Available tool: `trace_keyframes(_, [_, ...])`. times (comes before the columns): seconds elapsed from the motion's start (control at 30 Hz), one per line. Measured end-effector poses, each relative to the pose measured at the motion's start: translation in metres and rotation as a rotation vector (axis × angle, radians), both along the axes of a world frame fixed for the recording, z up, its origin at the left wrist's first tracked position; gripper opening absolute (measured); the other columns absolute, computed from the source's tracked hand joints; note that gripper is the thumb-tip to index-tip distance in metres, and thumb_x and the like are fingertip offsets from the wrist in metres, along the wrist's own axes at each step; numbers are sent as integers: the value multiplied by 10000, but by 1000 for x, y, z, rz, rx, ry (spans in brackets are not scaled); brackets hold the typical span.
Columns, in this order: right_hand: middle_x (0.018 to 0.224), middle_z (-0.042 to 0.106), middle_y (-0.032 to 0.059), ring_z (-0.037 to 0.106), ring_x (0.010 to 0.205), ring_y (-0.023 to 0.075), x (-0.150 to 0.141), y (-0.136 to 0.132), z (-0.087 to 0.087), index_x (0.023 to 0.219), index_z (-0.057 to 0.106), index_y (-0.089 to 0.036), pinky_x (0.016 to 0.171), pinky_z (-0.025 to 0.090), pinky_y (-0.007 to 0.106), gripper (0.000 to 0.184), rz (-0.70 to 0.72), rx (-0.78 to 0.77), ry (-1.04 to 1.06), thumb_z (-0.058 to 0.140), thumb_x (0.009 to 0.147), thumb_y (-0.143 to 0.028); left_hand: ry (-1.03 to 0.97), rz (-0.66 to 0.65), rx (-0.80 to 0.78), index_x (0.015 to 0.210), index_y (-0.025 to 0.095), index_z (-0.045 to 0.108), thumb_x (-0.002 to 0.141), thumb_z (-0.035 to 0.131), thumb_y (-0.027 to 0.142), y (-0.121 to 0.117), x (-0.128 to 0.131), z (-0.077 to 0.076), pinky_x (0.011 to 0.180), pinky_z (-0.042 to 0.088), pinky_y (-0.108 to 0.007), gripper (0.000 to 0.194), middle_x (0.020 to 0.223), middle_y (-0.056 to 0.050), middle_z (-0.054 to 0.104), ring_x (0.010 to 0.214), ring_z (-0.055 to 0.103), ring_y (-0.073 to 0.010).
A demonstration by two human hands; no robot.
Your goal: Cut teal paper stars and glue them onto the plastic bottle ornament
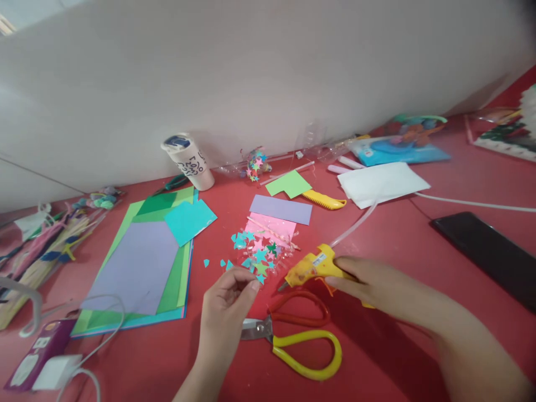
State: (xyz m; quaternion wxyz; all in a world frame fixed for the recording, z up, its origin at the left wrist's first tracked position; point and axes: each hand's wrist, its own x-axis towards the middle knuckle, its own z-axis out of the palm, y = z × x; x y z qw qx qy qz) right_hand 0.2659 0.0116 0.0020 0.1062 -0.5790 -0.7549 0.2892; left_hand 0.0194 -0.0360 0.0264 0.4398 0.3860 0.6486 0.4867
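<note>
My left hand (232, 301) is closed in a pinch on a small blue paper star (261, 278) near the middle of the table. In my right hand (364, 276) is a yellow hot glue gun (307, 268), its nozzle pointing down and left toward the star. Loose paper stars (257, 254) in blue, pink and green lie just beyond my left fingertips, partly on clear plastic. Below the glue gun rests a pair of scissors (307, 354) with one red and one yellow handle; its blades are partly hidden behind my left hand.
Colored paper sheets (134, 268) are stacked at left, near a white cup (190, 162). A star-covered ball (256, 164) stands by the wall. A yellow cutter (324, 200), a white packet (383, 183) and a black phone (488, 257) lie toward the right. Cables cross both sides.
</note>
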Motion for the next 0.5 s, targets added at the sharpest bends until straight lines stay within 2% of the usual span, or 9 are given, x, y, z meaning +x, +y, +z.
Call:
trace_keyframes(0.1, [664, 671, 20, 588, 548, 171, -3, 1, -5, 669, 557, -218, 497, 374, 255, 355, 85, 3, -87, 463, 918, -452, -104, -50, -107, 663, 166, 646, 641, 709, 263, -1, 3, -1, 456, 297, -191, 118, 550, 47, 511, 482, 387, -66])
trace_keyframes(0.2, [678, 649, 51, 564, 563, 195, -7, 2, -4, 659, 534, -218, 496, 329, 282, 286, 44, 68, -122, 522, 887, -392, -204, -88, -201, 655, 156, 645, 641, 713, 283, -3, 8, 0, 450, 271, -182, 145, 511, 47, 514, 451, 366, -51])
trace_keyframes(0.3, [768, 632, 77, 581, 682, 228, -19, -1, 7, 739, 526, -218, 550, 357, 297, 220, -12, 183, -103, 499, 905, -359, -298, -140, -296, 624, 145, 631, 649, 711, 290, -4, 13, 2, 448, 232, -175, 168, 483, 35, 519, 435, 354, -41])
trace_keyframes(0.33, [797, 630, 59, 588, 727, 213, -25, -4, 11, 772, 527, -218, 612, 396, 294, 185, 1, 226, -47, 480, 921, -317, -341, -164, -332, 619, 145, 624, 656, 707, 297, -4, 14, 2, 447, 224, -176, 177, 474, 34, 513, 430, 349, -40])
trace_keyframes(0.37, [793, 626, 46, 587, 717, 189, -31, -8, 15, 799, 539, -211, 640, 420, 285, 141, 66, 287, 145, 479, 922, -246, -388, -192, -363, 618, 145, 617, 661, 705, 302, -4, 15, 3, 447, 221, -177, 185, 475, 32, 513, 426, 351, -40])
trace_keyframes(0.43, [799, 626, 27, 586, 701, 152, -43, -16, 20, 829, 550, -212, 637, 447, 249, 111, 221, 303, 436, 491, 910, -165, -479, -244, -404, 616, 143, 604, 667, 702, 299, -4, 16, 2, 443, 225, -177, 191, 503, 23, 532, 425, 368, -37])
trace_keyframes(0.5, [826, 638, 36, 594, 744, 160, -51, -22, 21, 860, 565, -210, 666, 467, 257, 117, 270, 367, 526, 502, 889, -116, -561, -273, -418, 625, 138, 599, 669, 699, 269, -4, 16, 0, 434, 226, -174, 171, 569, 4, 579, 435, 405, -34])
